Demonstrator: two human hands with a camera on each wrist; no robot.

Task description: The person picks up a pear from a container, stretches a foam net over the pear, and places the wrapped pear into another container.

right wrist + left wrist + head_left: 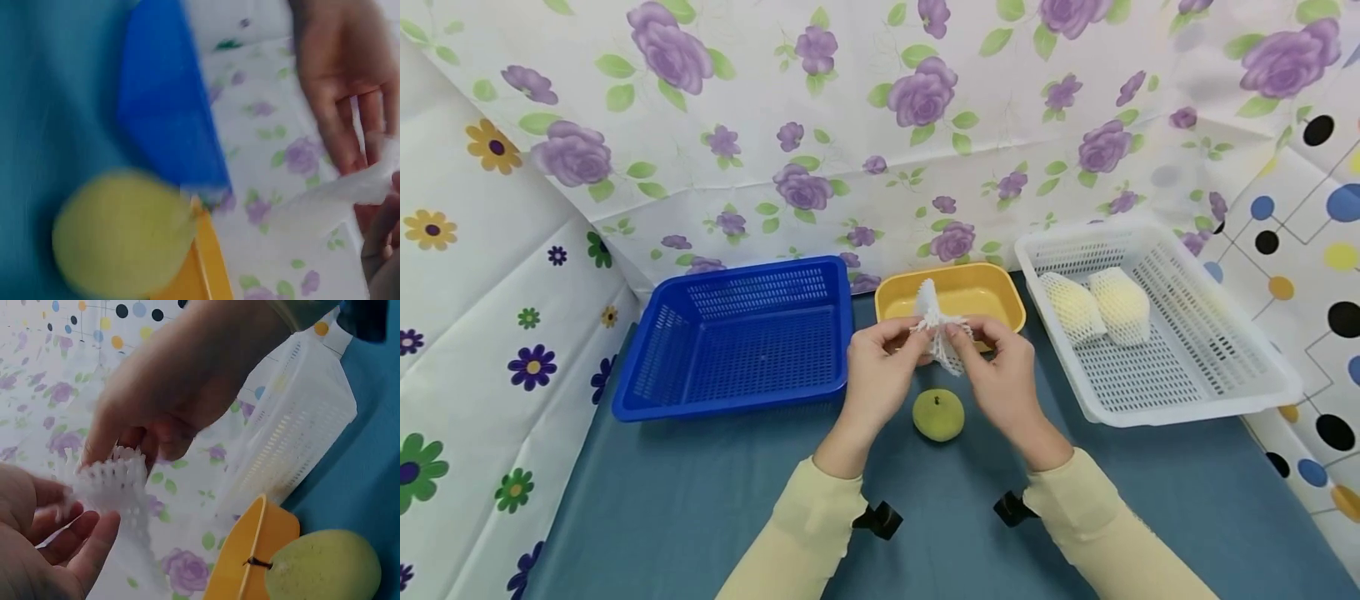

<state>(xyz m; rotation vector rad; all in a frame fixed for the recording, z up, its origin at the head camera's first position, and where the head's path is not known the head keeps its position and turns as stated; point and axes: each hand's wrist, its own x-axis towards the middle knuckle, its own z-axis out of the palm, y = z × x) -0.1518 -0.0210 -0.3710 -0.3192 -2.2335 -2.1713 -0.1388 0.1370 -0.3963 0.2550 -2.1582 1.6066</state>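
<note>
A white foam fruit net [942,333] is held up in front of the yellow tray. My left hand [883,358] pinches its left edge between thumb and fingers. On the other edge, my right hand [1002,367] pinches it likewise. The net's ragged mouth [112,472] shows between both hands in the left wrist view. Below the hands, a yellow-green pear [938,415] stands bare on the table with its dark stem up. In the right wrist view the pear [122,234] is blurred, and the net [340,200] hangs from the fingers.
A blue basket [733,400] sits at the left. The yellow tray [895,287] stands behind the hands, its inside partly hidden. At the right, a white basket [1195,408] holds two pale net-wrapped fruits [1097,307]. A flowered cloth [850,125] hangs behind the blue-green table [737,500].
</note>
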